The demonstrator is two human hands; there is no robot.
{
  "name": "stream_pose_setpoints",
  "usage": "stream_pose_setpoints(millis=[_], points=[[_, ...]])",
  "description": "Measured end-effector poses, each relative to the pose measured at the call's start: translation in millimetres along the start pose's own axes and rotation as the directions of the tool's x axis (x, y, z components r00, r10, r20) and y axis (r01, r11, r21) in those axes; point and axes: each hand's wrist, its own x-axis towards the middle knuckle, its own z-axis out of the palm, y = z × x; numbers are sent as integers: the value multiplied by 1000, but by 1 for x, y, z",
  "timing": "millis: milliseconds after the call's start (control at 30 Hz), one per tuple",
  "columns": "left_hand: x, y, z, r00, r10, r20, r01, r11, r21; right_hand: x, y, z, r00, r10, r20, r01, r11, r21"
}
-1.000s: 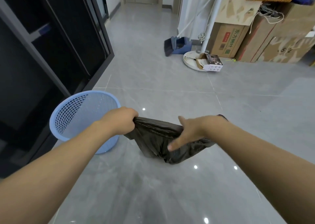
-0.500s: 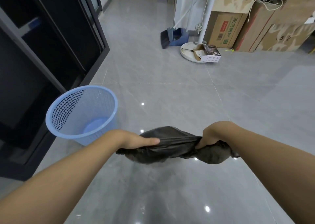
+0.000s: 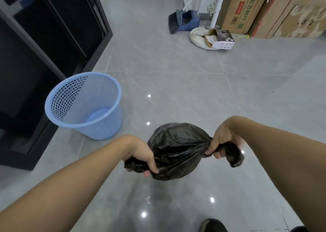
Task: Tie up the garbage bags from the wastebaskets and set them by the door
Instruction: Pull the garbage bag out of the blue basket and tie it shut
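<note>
A black garbage bag [image 3: 176,149] hangs bunched into a round bundle above the grey floor. My left hand [image 3: 142,154] grips one twisted corner of its rim at the bundle's lower left. At the bundle's right, my right hand [image 3: 220,141] grips the other twisted corner, whose loose end sticks out past my fingers. The two corners are pulled apart sideways. The light blue mesh wastebasket [image 3: 84,106] stands on the floor to the left with no bag in it.
A black cabinet [image 3: 44,43] runs along the left, right behind the wastebasket. Far right are cardboard boxes [image 3: 247,11], a white fan base [image 3: 197,37] with a small box on it, and a blue dustpan [image 3: 185,20]. My shoe [image 3: 213,225] shows at the bottom.
The bag's open mouth has been gathered into two twisted corners and the bag bunched into a ball. Both hands came closer to me, and the camera tilted down.
</note>
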Motion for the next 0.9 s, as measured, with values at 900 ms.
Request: stream_pose_setpoints(millis=[900], points=[[-32, 44, -55, 756, 248, -606, -649, 162, -743, 15, 1, -33, 790, -584, -187, 419, 291, 860]])
